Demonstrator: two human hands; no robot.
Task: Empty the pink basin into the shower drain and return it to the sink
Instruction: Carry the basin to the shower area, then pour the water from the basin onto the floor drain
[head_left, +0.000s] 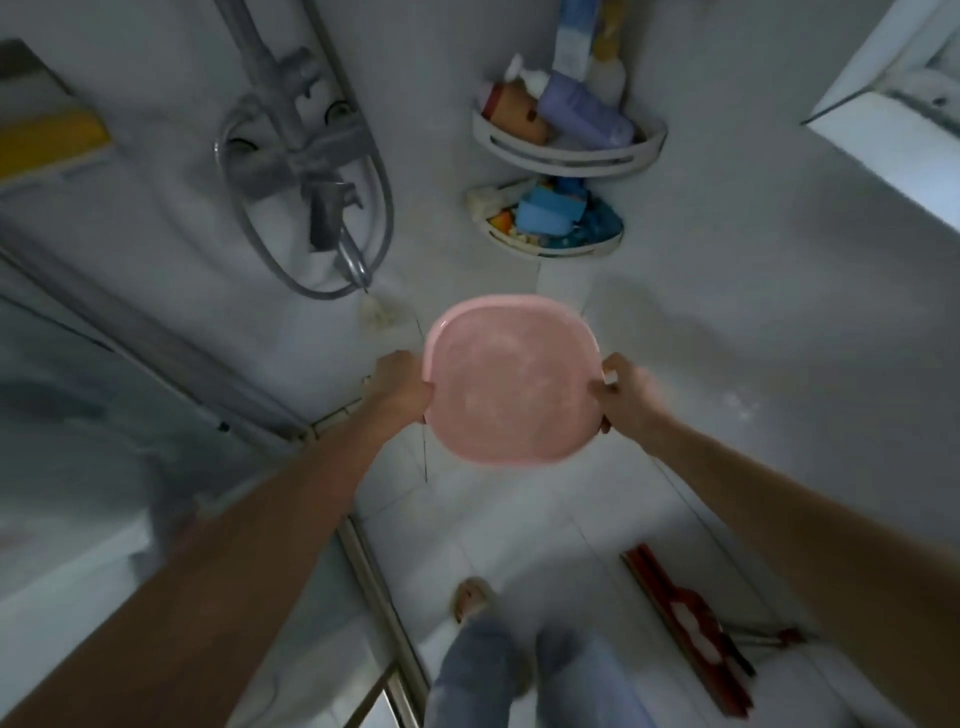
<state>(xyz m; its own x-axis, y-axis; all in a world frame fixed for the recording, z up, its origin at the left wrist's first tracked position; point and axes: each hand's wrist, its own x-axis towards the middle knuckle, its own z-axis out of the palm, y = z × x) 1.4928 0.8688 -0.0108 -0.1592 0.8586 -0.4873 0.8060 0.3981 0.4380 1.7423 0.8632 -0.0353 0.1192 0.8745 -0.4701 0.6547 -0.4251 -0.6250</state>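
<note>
I hold the pink basin (511, 379) out in front of me over the white shower floor (467, 519), its open inside facing me, with pale cloudy water or residue in it. My left hand (402, 384) grips its left rim and my right hand (623, 392) grips its right rim. The basin looks roughly level or slightly tilted; I cannot tell which. The shower drain and the sink are not visible.
A chrome shower mixer with hose (311, 171) hangs on the wall at left. Two white corner shelves (566, 156) hold bottles and blue items. A metal door track (374, 571) runs past my feet. A red tool (685, 629) lies at the right.
</note>
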